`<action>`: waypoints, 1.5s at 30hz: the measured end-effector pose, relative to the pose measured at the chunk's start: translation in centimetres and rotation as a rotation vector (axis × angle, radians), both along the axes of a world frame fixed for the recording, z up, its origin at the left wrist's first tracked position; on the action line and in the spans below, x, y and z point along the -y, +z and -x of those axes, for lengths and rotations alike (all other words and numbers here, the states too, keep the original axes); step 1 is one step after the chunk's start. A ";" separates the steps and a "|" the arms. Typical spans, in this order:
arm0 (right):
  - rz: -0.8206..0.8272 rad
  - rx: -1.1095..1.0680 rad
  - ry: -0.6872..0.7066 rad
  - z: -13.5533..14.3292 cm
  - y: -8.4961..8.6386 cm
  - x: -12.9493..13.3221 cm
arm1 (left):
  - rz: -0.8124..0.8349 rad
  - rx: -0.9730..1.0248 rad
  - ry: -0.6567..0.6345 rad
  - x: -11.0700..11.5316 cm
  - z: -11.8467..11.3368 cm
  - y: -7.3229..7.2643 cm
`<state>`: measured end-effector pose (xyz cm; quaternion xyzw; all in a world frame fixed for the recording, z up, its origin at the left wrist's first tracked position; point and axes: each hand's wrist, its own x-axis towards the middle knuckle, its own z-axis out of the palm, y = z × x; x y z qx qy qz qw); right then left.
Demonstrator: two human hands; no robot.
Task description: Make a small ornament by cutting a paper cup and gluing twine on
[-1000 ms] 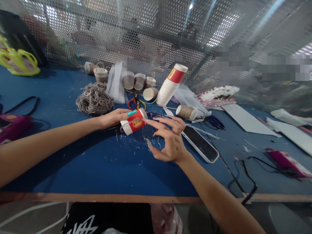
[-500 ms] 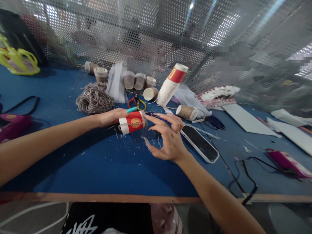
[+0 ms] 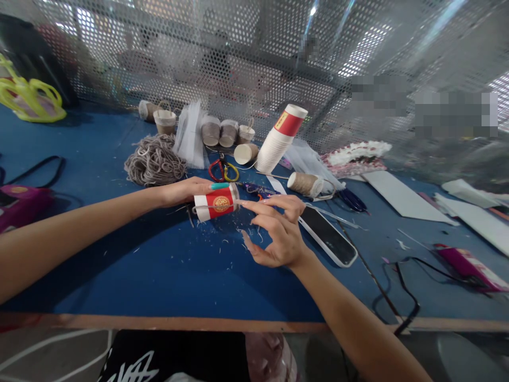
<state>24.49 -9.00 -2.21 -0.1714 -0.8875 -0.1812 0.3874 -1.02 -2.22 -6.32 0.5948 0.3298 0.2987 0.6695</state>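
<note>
Blue tabletop (image 3: 167, 265) at frame centre: your left hand (image 3: 183, 191) grips the red paper cup (image 3: 217, 201) sideways; your right hand (image 3: 278, 233), fingers spread, has dropped slightly, fingertips beside its rim.

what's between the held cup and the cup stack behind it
Head view: red-handled scissors and a tipped paper cup lie between the held cup and the cup stack.

Twine heap (image 3: 155, 159), cup stack (image 3: 278, 139), phone (image 3: 328, 236)

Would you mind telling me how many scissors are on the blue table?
2: red-and-yellow-handled scissors behind the red-and-white paper cup, and dark-blue-handled scissors right of the twine-wrapped cup. Clutter may hide others.
</note>
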 end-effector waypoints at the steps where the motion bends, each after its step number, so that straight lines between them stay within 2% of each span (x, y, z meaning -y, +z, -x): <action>1: -0.003 -0.015 0.007 0.1 0.0 0.0 | 0.002 -0.009 0.006 0.0 0.0 0.0; 9: 0.022 0.009 -0.059 0.3 0.1 0.0 | 0.056 0.041 0.010 0.4 -0.2 0.9; 13: -0.003 -0.017 -0.037 0.2 0.2 0.1 | 0.088 0.059 0.017 0.3 -0.1 1.1; 22: -0.014 -0.077 0.048 0.0 -0.1 0.0 | 0.136 0.076 0.047 -0.1 -0.2 0.5; 28: 0.048 0.031 -0.093 0.3 0.0 0.0 | 0.119 0.070 0.019 0.2 -0.4 1.0; 39: -0.035 0.050 -0.060 0.0 0.1 0.1 | 0.148 0.046 -0.009 0.7 -0.1 1.7; 45: -0.079 0.049 -0.044 -0.1 0.3 0.0 | 0.174 0.020 0.033 0.2 -0.1 1.4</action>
